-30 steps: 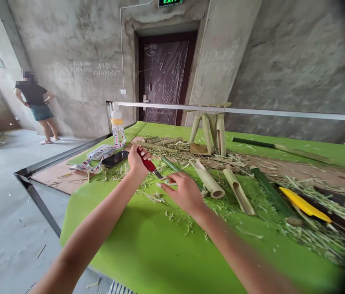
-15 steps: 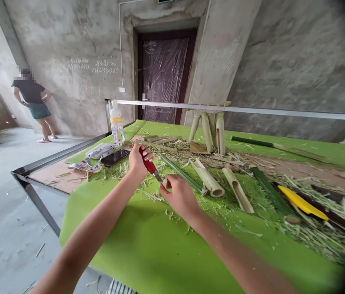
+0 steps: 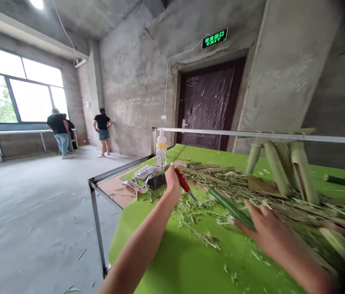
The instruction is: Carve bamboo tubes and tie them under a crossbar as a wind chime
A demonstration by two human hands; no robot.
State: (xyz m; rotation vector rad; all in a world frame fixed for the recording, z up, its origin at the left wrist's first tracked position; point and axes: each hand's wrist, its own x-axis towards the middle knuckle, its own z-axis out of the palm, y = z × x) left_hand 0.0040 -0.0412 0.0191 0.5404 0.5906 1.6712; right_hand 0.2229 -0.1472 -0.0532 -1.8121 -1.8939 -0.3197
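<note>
My left hand [image 3: 172, 179] is closed around the red handle of a knife [image 3: 184, 183], its short blade pointing down and right over bamboo shavings [image 3: 195, 209]. To the right, my right hand [image 3: 266, 228] has its thumb and fingers spread, with nothing visible between them. It hovers at or just over the near end of a green bamboo strip [image 3: 229, 205]; whether it touches the strip I cannot tell. Slight motion blur covers this hand. A cut bamboo piece [image 3: 337, 243] lies beyond it, smeared at the right edge.
Bamboo tubes [image 3: 278, 169] stand hung from a crosspiece behind the shavings. A bottle [image 3: 161, 153], a black phone [image 3: 157, 181] and a patterned strap [image 3: 138, 177] lie left on the green mat [image 3: 160, 261]. A metal frame [image 3: 96, 220] edges the table. People [image 3: 102, 126] stand far left.
The view has swung left and up, bringing in the window and exit sign. My right hand has left the knife blade, moved right and spread its fingers. The knife stays in my left hand.
</note>
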